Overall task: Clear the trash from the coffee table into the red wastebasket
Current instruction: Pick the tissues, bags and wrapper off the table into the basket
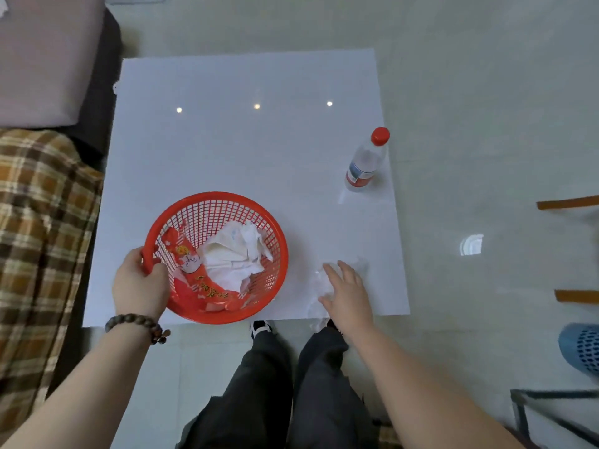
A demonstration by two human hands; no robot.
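Observation:
The red wastebasket (pixel 275 241) stands on the white coffee table (pixel 246 140) near its front edge. Inside lie crumpled white paper (pixel 233 254) and a red snack wrapper (pixel 194 280). My left hand (pixel 139 286) grips the basket's rim on its left side. My right hand (pixel 350 296) hovers with fingers spread over a crumpled white tissue (pixel 321 283) at the table's front right; whether it touches the tissue is unclear. A clear plastic bottle (pixel 366 163) with a red cap stands upright near the table's right edge.
A plaid-covered sofa (pixel 39 228) runs along the left of the table. My legs and shoes (pixel 291 384) are just in front of the table. A blue perforated object (pixel 583 348) and wooden furniture parts (pixel 570 202) sit on the floor to the right.

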